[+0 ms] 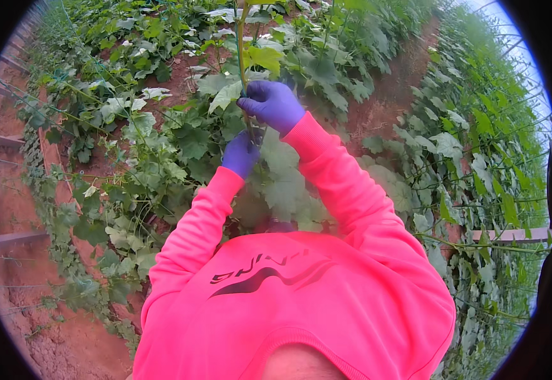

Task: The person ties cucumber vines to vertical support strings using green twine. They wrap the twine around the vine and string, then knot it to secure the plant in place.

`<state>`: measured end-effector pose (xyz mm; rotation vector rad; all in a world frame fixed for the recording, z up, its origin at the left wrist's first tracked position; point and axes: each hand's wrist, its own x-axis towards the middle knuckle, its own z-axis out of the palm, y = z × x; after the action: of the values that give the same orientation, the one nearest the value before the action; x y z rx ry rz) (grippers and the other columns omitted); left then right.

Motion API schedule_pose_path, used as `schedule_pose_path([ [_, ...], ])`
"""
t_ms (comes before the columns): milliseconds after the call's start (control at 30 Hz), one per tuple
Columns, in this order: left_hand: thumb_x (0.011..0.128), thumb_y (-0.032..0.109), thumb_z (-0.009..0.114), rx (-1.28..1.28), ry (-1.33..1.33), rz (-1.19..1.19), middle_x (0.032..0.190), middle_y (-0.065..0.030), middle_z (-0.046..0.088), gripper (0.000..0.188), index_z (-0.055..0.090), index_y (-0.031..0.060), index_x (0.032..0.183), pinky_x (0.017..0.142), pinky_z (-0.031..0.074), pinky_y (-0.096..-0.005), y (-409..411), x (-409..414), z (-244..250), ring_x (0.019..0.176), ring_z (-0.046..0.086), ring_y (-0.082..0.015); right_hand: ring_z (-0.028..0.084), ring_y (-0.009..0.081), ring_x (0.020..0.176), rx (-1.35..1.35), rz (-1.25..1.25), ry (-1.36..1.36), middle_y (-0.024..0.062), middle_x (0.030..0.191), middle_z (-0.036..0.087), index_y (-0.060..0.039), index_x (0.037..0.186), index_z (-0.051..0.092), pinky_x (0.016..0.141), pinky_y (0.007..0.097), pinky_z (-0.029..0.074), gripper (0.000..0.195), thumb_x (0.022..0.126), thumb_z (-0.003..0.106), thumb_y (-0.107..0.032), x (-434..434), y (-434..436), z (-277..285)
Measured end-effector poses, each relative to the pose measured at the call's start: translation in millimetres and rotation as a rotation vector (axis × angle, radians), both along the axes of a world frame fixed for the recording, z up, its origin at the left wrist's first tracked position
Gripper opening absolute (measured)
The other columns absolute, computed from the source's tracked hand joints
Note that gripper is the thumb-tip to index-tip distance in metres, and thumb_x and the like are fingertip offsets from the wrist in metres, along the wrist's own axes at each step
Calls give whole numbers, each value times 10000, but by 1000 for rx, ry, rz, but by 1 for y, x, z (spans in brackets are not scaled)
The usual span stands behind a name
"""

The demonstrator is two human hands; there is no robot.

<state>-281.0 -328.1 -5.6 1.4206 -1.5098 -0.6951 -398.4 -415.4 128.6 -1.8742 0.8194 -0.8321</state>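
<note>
A climbing vine stem (241, 52) rises in front of me, with green twine (237, 35) running alongside it. My right hand (276, 105), in a purple glove, pinches the stem and twine between thumb and fingers. Lower down, my left hand (240, 154), gloved the same, is closed around the stem's lower part; its fingertips are partly hidden by its own back. Beside the right hand hang a pale green leaf (226, 96) and a yellow-green leaf (264, 58). Broad leaves (280, 166) spread beneath both hands.
Dense vines (485, 156) on strings line the right side, under a framed cover. A soil path (375, 104) runs between rows. At left are more twine lines (24, 99), wooden bars (10, 240) and a reddish earth wall (0, 199).
</note>
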Motion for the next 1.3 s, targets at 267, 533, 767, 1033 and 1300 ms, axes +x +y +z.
schedule_pose_path([
  [267, 772, 53, 595, 207, 44, 190, 961, -105, 654, 363, 596, 64, 1134, 712, 489, -296, 26, 41, -46, 740, 616, -199, 486, 136, 546, -7, -108, -129, 87, 617, 551, 21, 839, 615, 542, 310, 433, 237, 820, 669, -209, 2, 2, -10],
  [533, 844, 183, 679, -246, 318, 144, 857, -46, 653, 260, 647, 13, 1037, 566, 444, -237, -33, 32, 170, 615, 531, -76, 609, 296, 626, -172, -60, 207, 152, 688, 620, -35, 864, 643, 585, 390, 464, 226, 800, 658, -251, 3, 7, -11],
  [767, 896, 161, 617, 140, 484, -56, 747, -27, 650, 178, 662, 26, 1002, 388, 317, -181, -38, 17, 118, 432, 441, -38, 626, 224, 608, 131, 109, 357, 112, 692, 653, -46, 950, 670, 564, 349, 484, 247, 804, 671, -246, -15, 23, -86],
  [1033, 933, 238, 568, 334, 643, -120, 731, -30, 646, 255, 651, 20, 1036, 451, 363, -199, 17, 20, 16, 462, 444, -50, 514, 45, 571, 459, 154, 67, -12, 740, 605, -49, 1061, 656, 516, 199, 414, 280, 911, 583, -275, -32, 5, -32],
  [1300, 944, 135, 510, 293, 786, 47, 865, -113, 655, 225, 561, -5, 1112, 514, 477, -247, 39, 19, 16, 547, 589, -146, 558, 69, 564, 398, 118, -151, 28, 696, 641, -10, 932, 675, 517, 220, 455, 217, 892, 615, -214, -5, 28, -45],
])
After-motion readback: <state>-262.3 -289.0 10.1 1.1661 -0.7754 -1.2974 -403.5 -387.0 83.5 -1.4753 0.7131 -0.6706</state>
